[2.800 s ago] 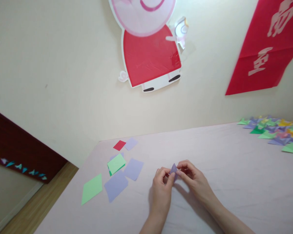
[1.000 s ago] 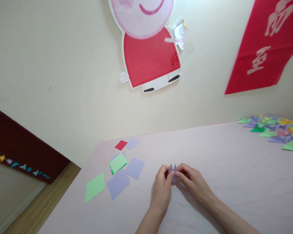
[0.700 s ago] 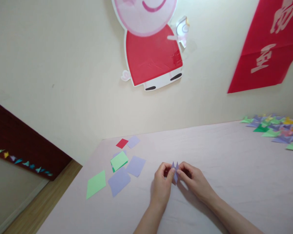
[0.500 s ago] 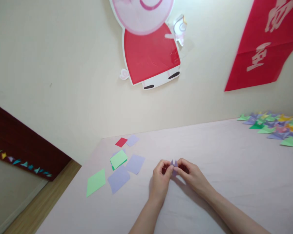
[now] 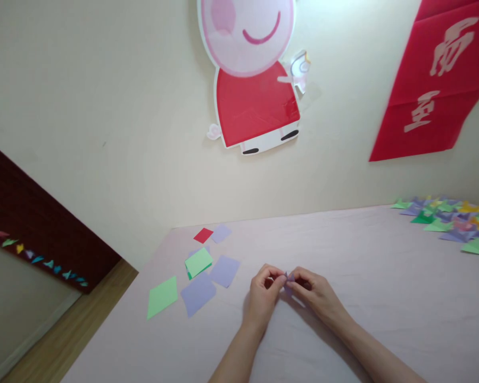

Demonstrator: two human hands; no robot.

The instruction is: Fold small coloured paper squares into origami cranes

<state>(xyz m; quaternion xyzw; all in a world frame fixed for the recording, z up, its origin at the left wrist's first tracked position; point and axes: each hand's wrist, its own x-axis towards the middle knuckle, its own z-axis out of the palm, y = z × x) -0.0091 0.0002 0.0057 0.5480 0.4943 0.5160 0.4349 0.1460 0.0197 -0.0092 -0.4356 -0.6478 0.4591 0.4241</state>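
Observation:
Between my two hands is a small folded purple paper (image 5: 289, 283) with pointed tips, held just above the pale pink sheet (image 5: 319, 346). My left hand (image 5: 264, 290) pinches its left side between thumb and fingers. From the right, my right hand (image 5: 313, 292) pinches the other side, thumb towards me. Most of the folded paper is hidden by the fingertips. To the left of my hands lie flat purple paper squares (image 5: 198, 294), light green paper (image 5: 162, 297) and a red square (image 5: 203, 235).
Several folded paper cranes (image 5: 439, 225) in green, purple, yellow and pink stand in rows at the far right. Behind the sheet rises a wall with a cartoon pig cutout (image 5: 257, 106) and a red banner (image 5: 435, 80). A string of small paper shapes (image 5: 48, 264) hangs at left.
The view has tilted slightly up, so the scene sits a little lower. One pointed tip of the folded paper now leans to the right, under my right fingers; both hands still pinch it.

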